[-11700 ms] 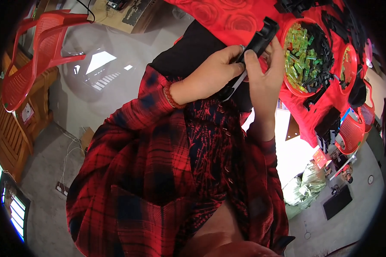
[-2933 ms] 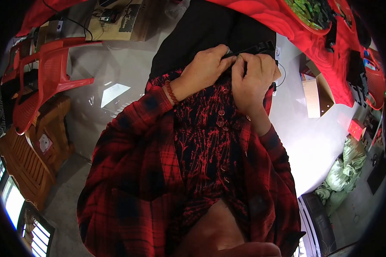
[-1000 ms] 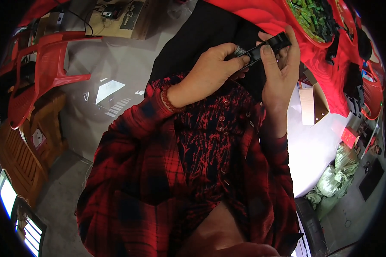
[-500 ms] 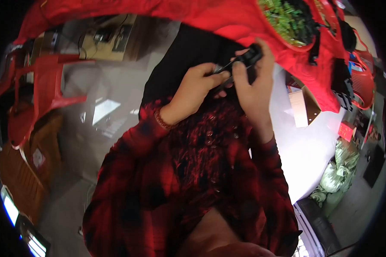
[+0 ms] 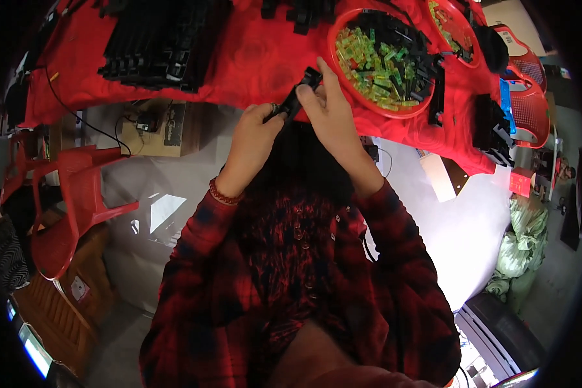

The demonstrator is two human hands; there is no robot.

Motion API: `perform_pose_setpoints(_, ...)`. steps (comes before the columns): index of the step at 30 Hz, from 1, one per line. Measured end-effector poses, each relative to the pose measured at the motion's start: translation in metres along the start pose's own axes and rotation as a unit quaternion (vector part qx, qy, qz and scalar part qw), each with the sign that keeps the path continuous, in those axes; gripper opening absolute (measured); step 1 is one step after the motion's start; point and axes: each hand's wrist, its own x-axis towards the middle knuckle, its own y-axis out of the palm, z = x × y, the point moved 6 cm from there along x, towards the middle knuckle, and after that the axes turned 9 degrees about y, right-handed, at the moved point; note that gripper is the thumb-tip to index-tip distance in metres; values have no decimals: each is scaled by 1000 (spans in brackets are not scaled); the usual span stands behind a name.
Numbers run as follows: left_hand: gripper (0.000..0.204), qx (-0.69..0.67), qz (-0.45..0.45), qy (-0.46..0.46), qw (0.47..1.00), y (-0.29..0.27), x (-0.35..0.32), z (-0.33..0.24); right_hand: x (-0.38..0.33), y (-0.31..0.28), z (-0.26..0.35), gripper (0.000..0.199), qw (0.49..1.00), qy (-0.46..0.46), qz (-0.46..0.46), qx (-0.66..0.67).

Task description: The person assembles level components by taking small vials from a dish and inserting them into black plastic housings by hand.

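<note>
Tabletop [image 5: 258, 71]: covered in a red cloth, runs across the top of the view; its near edge hangs over a grey floor [image 5: 136, 271]. Wooden bench [image 5: 61, 317]: slatted, lower left. Red plastic chair [image 5: 77, 200]: left, next to the bench. Pale green sacks [image 5: 520, 239]: piled on the right. Cardboard box [image 5: 168, 132]: under the cloth edge, left of centre. Stack of black parts [image 5: 155, 45]: on the tabletop, upper left. Large red basin [image 5: 332, 52]: on the tabletop, right of centre; yellow-green pieces gathered mostly to its left, black ones mostly to its right. Small red basin [image 5: 476, 46]: beyond it to the right, also part filled.

Left hand [image 5: 249, 142]: thumb and fingers pinched on the lower end of a long black part [image 5: 297, 98]. Right hand [image 5: 333, 119]: thumb laid on the same part, index finger stretched past its upper end, other fingers hidden. The part slants up to the right, in front of the cloth and left of the large basin; whether it touches the cloth cannot be told. Red bead bracelet [image 5: 223, 194]: left wrist. Yellow-green pieces [image 5: 368, 64]: small, loosely heaped.
</note>
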Motion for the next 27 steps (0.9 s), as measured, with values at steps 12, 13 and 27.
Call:
perform_pose_setpoints(12, 23, 228, -67, 80, 968, -12, 50, -26, 83, -111, 12, 19, 807, -85, -253, -526)
perform_pose_setpoints(13, 23, 228, -66, 78, 968, -10, 53, -25, 84, -111, 10, 19, 808, -84, -252, -526)
perform_pose_setpoints(27, 20, 200, -64, 82, 974, -13, 69, -14, 74, -107, 33, 17, 888, -35, -142, -436)
